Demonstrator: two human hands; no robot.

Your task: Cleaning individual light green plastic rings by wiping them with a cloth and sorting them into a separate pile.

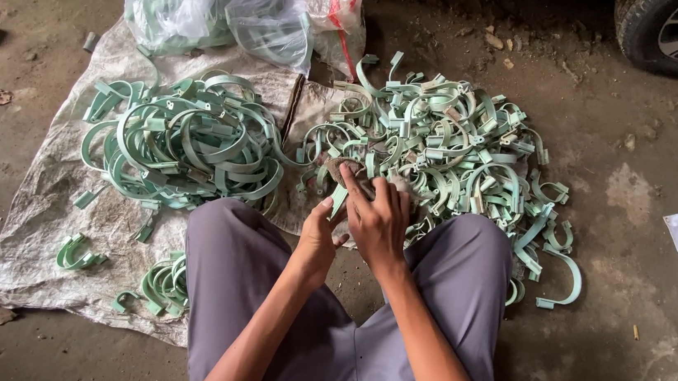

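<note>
I see pale green clamp [339, 201] pinched between both hands over knees. Left hand [314, 242] grips its lower end; right hand [378, 219] presses brownish rag [349, 175] on it. Loose clamp heap [451, 143] just beyond, second heap [182, 138] on woven sack [38, 219], plastic bags [233, 2] behind.

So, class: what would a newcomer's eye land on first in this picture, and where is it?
Two big heaps of pale green curved plastic clips: a left heap on a worn woven sack and a right heap spilling onto the dirt floor. In the centre, the left hand and right hand meet over one clip, above grey-trousered knees. Clear bags sit behind.
</note>
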